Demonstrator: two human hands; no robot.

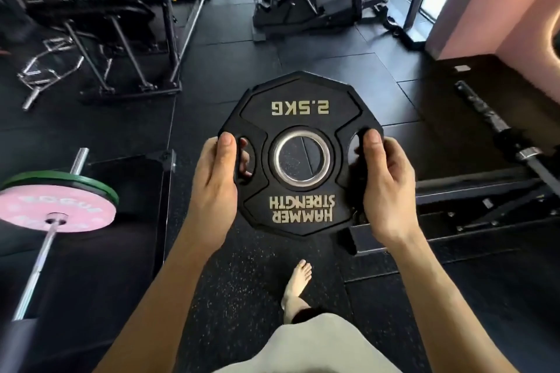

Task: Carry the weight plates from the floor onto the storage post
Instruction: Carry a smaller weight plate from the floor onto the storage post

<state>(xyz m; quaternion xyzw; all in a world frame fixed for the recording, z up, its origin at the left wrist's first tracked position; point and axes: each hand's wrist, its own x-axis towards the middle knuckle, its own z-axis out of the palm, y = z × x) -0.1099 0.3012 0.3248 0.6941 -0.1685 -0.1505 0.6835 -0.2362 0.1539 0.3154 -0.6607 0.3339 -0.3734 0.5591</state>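
Observation:
A black weight plate (300, 112) marked 2.5KG and HAMMER STRENGTH, with a silver-ringed centre hole, is held flat in front of me above the floor. My left hand (216, 188) grips its left edge, thumb on top and fingers showing through the left grip slot. My right hand (386, 188) grips the right edge the same way at the right slot. The lettering reads upside down from where I look. No storage post can be picked out with certainty.
A barbell (45, 251) loaded with a pink plate (57, 209) and a green plate lies at the left. A black bench frame (472, 212) and another bar (497, 136) lie at the right. Machines (121, 24) stand at the back. My bare foot (298, 285) is on the rubber floor.

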